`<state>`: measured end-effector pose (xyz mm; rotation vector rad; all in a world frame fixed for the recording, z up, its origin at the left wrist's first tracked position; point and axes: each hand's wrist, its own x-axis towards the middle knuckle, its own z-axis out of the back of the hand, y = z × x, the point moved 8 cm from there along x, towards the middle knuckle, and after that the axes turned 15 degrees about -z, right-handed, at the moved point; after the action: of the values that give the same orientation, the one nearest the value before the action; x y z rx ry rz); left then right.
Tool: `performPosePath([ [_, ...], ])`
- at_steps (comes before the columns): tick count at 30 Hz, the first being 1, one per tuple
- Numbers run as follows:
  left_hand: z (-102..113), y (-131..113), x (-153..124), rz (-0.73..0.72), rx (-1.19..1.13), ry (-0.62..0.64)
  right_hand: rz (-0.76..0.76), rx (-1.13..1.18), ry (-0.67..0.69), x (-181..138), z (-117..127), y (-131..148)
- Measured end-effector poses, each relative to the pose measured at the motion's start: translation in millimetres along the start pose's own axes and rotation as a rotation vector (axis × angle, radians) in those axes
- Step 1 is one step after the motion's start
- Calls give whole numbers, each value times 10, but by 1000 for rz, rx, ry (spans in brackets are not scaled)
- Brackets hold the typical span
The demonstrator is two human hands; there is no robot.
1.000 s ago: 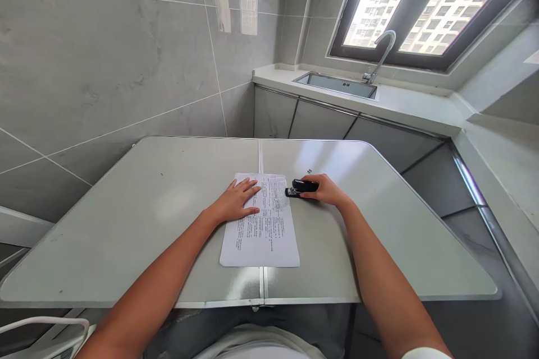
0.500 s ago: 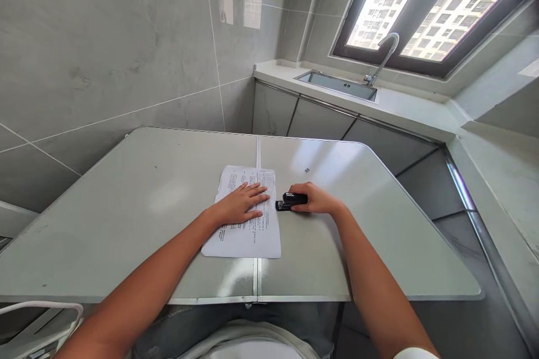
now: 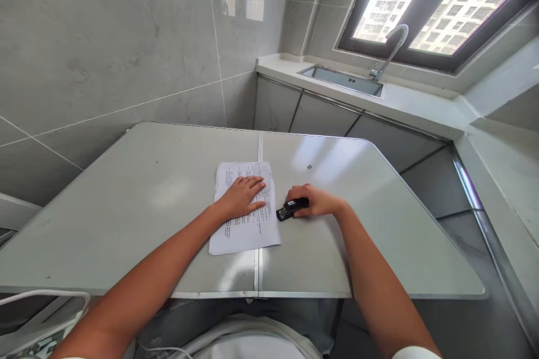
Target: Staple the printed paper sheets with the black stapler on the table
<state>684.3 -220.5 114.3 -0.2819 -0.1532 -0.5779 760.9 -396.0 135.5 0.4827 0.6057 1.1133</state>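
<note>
White sheets of printed paper (image 3: 240,238) lie near the middle of the table, over its seam. My left hand (image 3: 242,197) rests flat on them with its fingers stretched out to the right. Just right of the paper's edge, my right hand (image 3: 314,200) is closed around a black stapler (image 3: 291,208). The stapler's jaw points left and slightly toward me, its tip close to the edge of the paper. Whether the tip touches the paper I cannot tell. My right palm hides the stapler's rear end.
The pale folding table (image 3: 147,196) has a metal seam down its middle. Small dark marks, perhaps staples (image 3: 309,167), lie beyond my right hand. Behind stand a counter with a sink (image 3: 343,79) and a tap (image 3: 391,50), below a window (image 3: 442,11).
The paper has turned slightly anticlockwise under my left hand, its lower left corner shifting right. My right hand has tilted the stapler so that its jaw points more toward me.
</note>
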Motion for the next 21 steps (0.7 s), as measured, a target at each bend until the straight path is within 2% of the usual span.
performPosePath([
  [7, -8, 102, -43, 62, 34, -8, 54, 91, 160, -74, -42, 88],
  [11, 7, -51, -31, -38, 22, 25, 43, 123, 187, -94, -40, 94],
  [14, -11, -190, -5, -120, -24, 73, 33, 102, 159, -91, -30, 84],
  [16, -11, -223, 8, -123, -56, 77, 26, 68, 115, -84, -9, 67],
  [21, 45, -214, 8, -109, -104, 19, -61, -48, -123, -22, 125, -20],
])
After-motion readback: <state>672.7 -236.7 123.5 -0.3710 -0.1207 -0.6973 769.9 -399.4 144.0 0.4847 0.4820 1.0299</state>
